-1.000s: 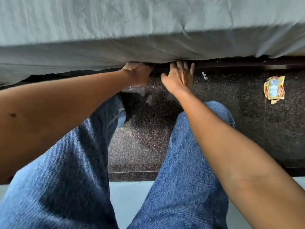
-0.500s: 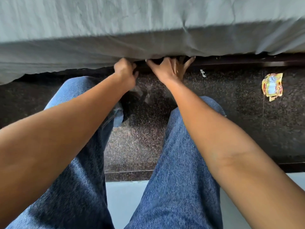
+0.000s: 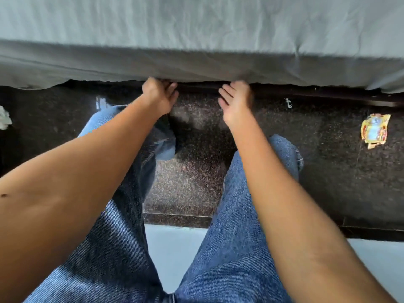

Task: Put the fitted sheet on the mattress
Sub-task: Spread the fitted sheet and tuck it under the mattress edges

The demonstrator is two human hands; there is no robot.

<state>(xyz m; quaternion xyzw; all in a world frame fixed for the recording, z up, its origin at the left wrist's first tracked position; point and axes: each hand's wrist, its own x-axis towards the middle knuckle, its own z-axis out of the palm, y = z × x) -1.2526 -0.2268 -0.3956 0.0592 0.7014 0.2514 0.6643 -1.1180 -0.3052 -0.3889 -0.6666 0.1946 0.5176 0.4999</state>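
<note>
A grey fitted sheet (image 3: 196, 64) covers the top and the near side of the mattress, which itself is hidden under it. Its lower hem hangs just above a dark bed frame rail (image 3: 306, 97). My left hand (image 3: 158, 96) is at the hem with its fingers curled and their tips tucked under the sheet's edge. My right hand (image 3: 236, 99) is a short way to the right, palm up with fingers fairly straight, its fingertips reaching under the hem. Both forearms stretch forward over my knees in blue jeans.
The floor (image 3: 328, 160) is dark speckled stone. A yellow wrapper (image 3: 375, 131) lies on it at the right and a white crumpled scrap (image 3: 4, 120) at the far left. A pale tile strip (image 3: 172, 248) runs under my legs.
My hands have moved apart along the hem: the right one has slid to the right and turned palm up. The left one stays curled at the sheet's edge.
</note>
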